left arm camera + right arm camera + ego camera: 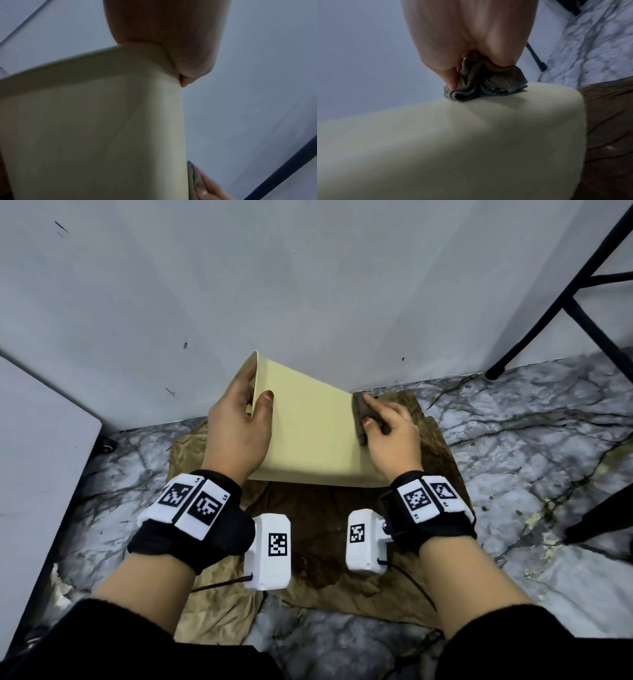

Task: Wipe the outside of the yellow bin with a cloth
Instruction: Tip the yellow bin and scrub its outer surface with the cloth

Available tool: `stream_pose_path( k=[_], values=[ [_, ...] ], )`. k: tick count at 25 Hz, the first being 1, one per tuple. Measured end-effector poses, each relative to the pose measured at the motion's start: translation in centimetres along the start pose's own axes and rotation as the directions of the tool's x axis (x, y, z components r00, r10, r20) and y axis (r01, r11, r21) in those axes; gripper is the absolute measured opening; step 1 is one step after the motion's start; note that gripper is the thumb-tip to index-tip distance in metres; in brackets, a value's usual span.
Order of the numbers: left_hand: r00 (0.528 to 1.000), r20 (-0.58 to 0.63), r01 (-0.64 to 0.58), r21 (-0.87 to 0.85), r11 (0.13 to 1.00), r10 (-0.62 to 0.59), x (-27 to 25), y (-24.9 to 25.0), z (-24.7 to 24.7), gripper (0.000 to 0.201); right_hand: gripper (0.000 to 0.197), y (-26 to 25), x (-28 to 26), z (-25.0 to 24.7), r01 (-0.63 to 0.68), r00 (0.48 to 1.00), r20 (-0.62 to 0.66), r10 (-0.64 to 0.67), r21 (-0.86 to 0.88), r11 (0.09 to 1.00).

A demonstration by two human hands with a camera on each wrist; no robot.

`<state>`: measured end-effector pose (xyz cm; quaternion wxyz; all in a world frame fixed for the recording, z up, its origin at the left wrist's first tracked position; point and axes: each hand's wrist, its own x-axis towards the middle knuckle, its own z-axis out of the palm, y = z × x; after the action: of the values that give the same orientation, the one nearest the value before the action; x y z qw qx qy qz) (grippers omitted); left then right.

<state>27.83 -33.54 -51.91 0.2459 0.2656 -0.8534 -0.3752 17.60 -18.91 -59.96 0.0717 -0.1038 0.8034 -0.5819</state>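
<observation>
The bin [308, 433] lies tipped at mid-frame in the head view, its far end close against the wall [308, 285], so little room shows behind it. The left hand [236, 422] grips its rim at the left and the right hand [394, 436] presses the cloth [359, 416] at its right end, leaving the yellow side between them bare. Open floor [531, 440] lies to the right up to the black chair legs [513, 347], and a white panel [41, 457] closes the left edge.

Left fingers [247, 381] hidden inside bin [308, 433]
</observation>
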Motion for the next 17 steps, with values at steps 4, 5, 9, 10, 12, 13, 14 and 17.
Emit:
stream_pose_path(
  k=[4,5,9,10,12,13,14,17],
  values=[
    [0.999,0.010,-0.046,0.122,0.991,0.045,0.4,0.5,0.1,0.047,0.036,2.3,0.1,-1.1,-0.081,0.995,-0.056,0.080,-0.018,0.997],
    [0.997,0.019,-0.073,0.156,0.985,0.071,0.5,0.7,0.2,0.047,0.036,2.4,0.0,-1.2,-0.081,0.995,-0.066,0.080,-0.015,0.997],
    [1.000,0.007,-0.022,0.188,0.982,0.021,0.9,1.8,0.4,0.044,0.036,2.1,-0.7,-1.4,-0.079,0.995,-0.068,0.075,-0.058,0.995],
    [1.000,-0.013,0.025,0.180,0.983,-0.023,0.9,1.8,0.4,0.043,0.036,2.0,-0.9,-1.4,-0.075,0.995,-0.064,0.071,-0.064,0.995],
    [0.994,-0.051,0.100,0.170,0.980,-0.093,0.9,1.5,0.3,0.042,0.036,1.6,-1.3,-1.2,-0.071,0.996,-0.052,0.068,-0.066,0.995],
    [0.993,-0.068,0.108,0.168,0.980,-0.098,0.8,1.3,0.2,0.041,0.036,1.4,-1.5,-1.1,-0.076,0.996,-0.047,0.073,-0.060,0.995],
    [0.993,-0.083,0.095,0.160,0.982,-0.083,0.8,1.1,0.1,0.040,0.036,1.1,-1.6,-0.8,-0.081,0.996,-0.047,0.078,-0.050,0.996],
    [0.995,-0.095,0.005,0.081,0.997,0.002,0.4,1.4,0.1,0.033,0.037,-0.3,-2.0,-0.3,-0.048,0.998,-0.048,0.046,-0.035,0.998]
  ],
)
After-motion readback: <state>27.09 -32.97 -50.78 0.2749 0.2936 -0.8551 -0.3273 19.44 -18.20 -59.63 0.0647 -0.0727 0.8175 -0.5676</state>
